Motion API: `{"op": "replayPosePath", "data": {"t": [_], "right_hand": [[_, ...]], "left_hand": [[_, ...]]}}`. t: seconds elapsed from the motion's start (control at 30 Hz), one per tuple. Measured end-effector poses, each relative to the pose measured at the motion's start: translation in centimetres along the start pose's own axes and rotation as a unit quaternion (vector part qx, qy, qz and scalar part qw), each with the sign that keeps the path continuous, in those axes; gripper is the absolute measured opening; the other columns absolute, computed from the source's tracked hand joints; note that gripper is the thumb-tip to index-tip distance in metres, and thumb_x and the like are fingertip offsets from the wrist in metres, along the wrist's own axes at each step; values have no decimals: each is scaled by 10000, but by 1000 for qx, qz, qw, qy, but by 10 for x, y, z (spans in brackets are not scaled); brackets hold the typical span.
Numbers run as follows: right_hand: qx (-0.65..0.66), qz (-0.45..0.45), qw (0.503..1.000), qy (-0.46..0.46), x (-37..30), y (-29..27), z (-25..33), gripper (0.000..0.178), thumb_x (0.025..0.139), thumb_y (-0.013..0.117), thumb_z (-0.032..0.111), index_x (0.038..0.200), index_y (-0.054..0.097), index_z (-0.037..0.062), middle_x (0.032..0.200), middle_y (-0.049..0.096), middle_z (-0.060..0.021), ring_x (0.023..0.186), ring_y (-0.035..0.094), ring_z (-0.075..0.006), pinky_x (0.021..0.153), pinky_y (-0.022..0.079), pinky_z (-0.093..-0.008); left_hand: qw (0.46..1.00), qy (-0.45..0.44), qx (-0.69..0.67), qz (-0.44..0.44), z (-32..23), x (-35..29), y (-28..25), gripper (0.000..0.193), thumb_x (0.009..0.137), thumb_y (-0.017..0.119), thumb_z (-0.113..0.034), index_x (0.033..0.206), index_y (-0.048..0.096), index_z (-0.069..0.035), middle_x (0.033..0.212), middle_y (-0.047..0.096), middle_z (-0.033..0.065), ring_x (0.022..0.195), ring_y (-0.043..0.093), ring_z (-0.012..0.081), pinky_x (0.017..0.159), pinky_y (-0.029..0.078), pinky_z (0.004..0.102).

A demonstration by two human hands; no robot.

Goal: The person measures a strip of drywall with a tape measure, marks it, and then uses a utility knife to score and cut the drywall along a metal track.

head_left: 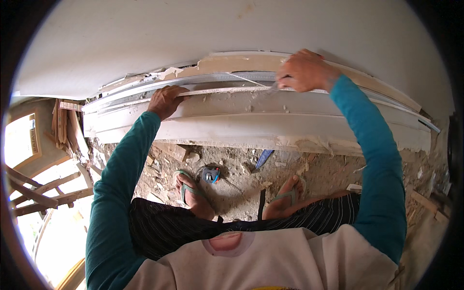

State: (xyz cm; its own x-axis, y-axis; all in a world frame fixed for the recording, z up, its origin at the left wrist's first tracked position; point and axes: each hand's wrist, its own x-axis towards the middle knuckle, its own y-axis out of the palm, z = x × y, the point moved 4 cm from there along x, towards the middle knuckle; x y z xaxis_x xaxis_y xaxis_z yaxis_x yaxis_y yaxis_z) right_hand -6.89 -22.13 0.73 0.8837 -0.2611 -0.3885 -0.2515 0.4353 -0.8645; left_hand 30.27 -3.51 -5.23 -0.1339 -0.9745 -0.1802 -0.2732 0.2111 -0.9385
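Note:
Long white panels that look like plasterboard [232, 126] lean in a stack against the wall, with whitish crumbs on the foremost ones. My left hand [166, 101] is closed over the upper edge of one panel, left of centre. Farther right, my right hand [308, 71] is closed above the same edge. From its fingers a small, pale, blurred thing points down at the edge; its kind cannot be made out. Behind that edge lie metal profile strips [222, 77] and a panel with a torn tan face [241, 63].
Rubble covers the floor [232, 198] around my sandalled feet. A tape measure [210, 175] lies near the left foot, and a blue pointed piece [264, 158] lies ahead. Wooden planks [63, 123] stand at the left, with timber pieces [48, 193] below. A smooth wall [241, 29] rises behind.

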Motion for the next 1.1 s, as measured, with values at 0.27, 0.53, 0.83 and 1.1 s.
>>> {"op": "replayPosePath", "data": {"t": [0.27,0.53,0.83,1.1], "right_hand": [[50,-151,987,35,28,7,19,266,969,640,388,1025,804,187,943,781,-96,870,731,-351,807,550,-543],[38,-140,985,-97,85,4,59,245,951,646,356,1001,781,158,878,755,-107,879,721,-357,812,545,-533],[-2,-106,990,-96,46,-1,33,237,938,673,345,977,783,139,893,757,-92,860,711,-341,827,539,-521],[35,-54,997,-37,46,0,27,245,939,678,344,1005,804,145,920,769,-74,921,710,-314,908,518,-484]], "left_hand": [[999,-19,-20,20,3,2,2,262,951,734,-316,1146,758,-143,1114,754,104,1065,703,338,922,556,455],[1000,-3,-12,0,-1,-1,0,278,946,739,-310,1159,759,-133,1118,752,110,1069,702,342,919,557,447],[1000,-9,-26,6,-5,1,-2,266,938,746,-294,1142,767,-125,1119,756,117,1060,703,346,921,550,456],[999,0,-41,9,-3,-1,-1,283,944,739,-304,1162,761,-125,1125,754,119,1073,698,344,939,544,459]]}}
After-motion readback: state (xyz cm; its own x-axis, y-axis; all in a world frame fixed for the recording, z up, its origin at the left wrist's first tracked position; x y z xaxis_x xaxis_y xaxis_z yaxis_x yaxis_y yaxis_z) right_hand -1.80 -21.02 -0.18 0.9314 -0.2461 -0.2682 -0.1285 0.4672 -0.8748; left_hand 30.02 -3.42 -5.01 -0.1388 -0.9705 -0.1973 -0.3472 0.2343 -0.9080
